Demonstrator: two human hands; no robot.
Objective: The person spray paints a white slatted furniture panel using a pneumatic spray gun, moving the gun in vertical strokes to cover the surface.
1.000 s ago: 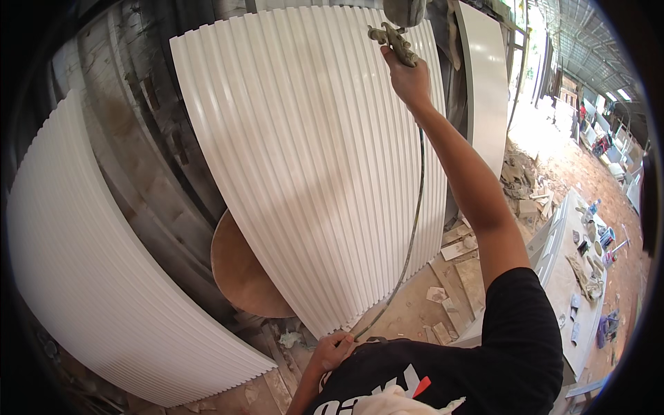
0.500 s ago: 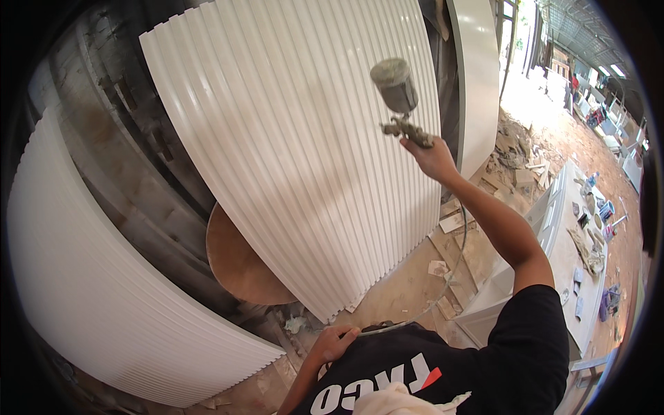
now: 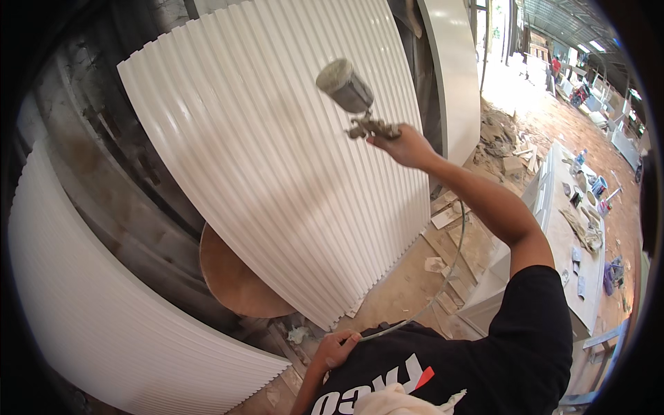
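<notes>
My right hand (image 3: 408,146) is closed around a spray gun (image 3: 373,128) with a paint-smeared cup (image 3: 346,86) on top. The gun is raised in front of a tall white ribbed panel (image 3: 277,152), its nozzle towards the left; whether it touches the panel I cannot see, but it looks apart. Low at my waist, my left hand (image 3: 337,348) is closed on a thin pale air hose (image 3: 415,317). That hose curves up to the right, passing below my right forearm.
Another white ribbed panel (image 3: 104,304) leans at the left. Behind the middle panel shows a round brown board (image 3: 235,277). A smooth white panel (image 3: 453,76) stands to the right. A white cabinet (image 3: 553,228) carries cans, a bottle and rags. Wood scraps (image 3: 449,266) litter the floor.
My right hand has moved the spray gun left across the ribbed panel, and its cup leans more to the left. The whole view has shifted slightly. My left hand keeps hold of the hose.
</notes>
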